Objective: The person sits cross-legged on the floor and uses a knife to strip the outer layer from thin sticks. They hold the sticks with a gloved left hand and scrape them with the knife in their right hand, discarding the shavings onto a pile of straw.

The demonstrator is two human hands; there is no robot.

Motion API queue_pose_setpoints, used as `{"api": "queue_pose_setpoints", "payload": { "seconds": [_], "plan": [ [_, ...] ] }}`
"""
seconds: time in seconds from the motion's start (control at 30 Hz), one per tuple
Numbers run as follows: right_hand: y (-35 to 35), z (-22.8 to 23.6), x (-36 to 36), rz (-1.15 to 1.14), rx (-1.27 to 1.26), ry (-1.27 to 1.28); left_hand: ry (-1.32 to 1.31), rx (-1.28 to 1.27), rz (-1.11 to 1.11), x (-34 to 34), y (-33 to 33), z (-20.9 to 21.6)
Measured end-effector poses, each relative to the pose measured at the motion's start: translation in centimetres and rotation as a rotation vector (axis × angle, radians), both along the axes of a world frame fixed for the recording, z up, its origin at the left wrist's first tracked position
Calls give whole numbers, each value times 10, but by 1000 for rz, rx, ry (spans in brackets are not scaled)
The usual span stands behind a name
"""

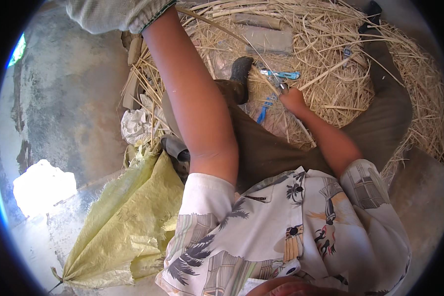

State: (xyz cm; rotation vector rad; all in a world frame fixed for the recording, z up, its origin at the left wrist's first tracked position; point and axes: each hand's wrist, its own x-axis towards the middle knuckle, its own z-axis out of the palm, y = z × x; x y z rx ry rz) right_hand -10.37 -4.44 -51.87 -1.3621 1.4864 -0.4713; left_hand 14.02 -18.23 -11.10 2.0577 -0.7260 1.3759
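Observation:
My left hand wears a white knitted glove and reaches up to the top left, where the picture's edge cuts off its fingers. A long pale strip, like split bamboo or cane, runs from beside the glove's cuff down toward my right hand. Bare and closed, my right hand grips a knife by its handle. Its metal collar shows, and a thin blade points up and left, close to the strip. A light-blue cutter lies just beyond this hand, and a blue strip-like thing lies to its left.
Straw-like shavings cover the floor around my outstretched legs. A grey block lies at the top, with a wooden piece behind it. To the left are a yellow woven sack, crumpled paper and brick-like blocks.

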Motion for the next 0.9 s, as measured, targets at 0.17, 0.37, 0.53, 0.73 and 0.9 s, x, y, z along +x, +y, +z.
{"api": "queue_pose_setpoints", "payload": {
  "seconds": [0.17,0.37,0.53,0.73,0.9],
  "plan": [
    [-8,31,3,-16,465,-192,18,-10,25,10,9,1],
    [-7,18,3,-74,-62,-377,28,-3,21,11,13,4],
    [-7,-14,4,50,-214,-15,38,-1,27,11,12,6],
    [-24,37,-2,-58,821,-616,36,-8,35,21,19,5],
    [-14,43,5,-128,-222,-243,27,0,34,25,18,7]
  ]
}}
